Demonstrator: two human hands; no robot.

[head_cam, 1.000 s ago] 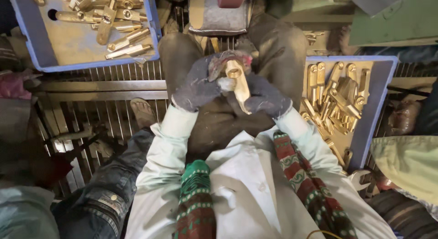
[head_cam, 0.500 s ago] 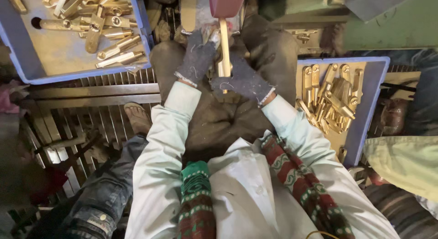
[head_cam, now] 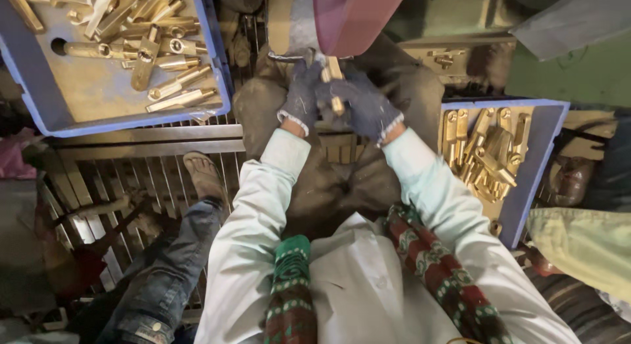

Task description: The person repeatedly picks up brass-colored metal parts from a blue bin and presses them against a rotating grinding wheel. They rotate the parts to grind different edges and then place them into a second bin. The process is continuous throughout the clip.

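Brass rod (head_cam: 334, 88), slim and dull gold, gripped upright by both gloved hands: left hand (head_cam: 301, 94), right hand (head_cam: 365, 107).

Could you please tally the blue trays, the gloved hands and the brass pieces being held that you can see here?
Blue plastic trays holding brass parts: 2 (upper-left tray, right tray)
Dark gloved hands: 2 (left hand, right hand)
Long brass piece held in both hands: 1
Total: 5
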